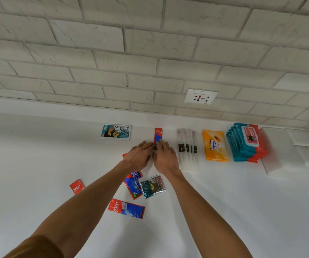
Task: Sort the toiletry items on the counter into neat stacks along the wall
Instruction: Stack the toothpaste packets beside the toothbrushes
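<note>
Fingertips of the left hand point(138, 155) and right hand point(165, 158) press flat, uncurled, on the Colgate sachet stack point(158, 135) just ahead of them; square its edges evenly, keeping clear of the toothbrush packs point(187, 146) just right, before fetching loose Colgate sachets point(125, 208) lying behind the wrists

A single head-worn wide-angle view looks forward and down from above the white counter point(224, 211), facing the brick wall point(150, 53). Both forearms reach away from the lens, and the fingers point(146, 146) sit mid-frame. The wall socket point(201, 96) lies beyond and right of the fingers.
</note>
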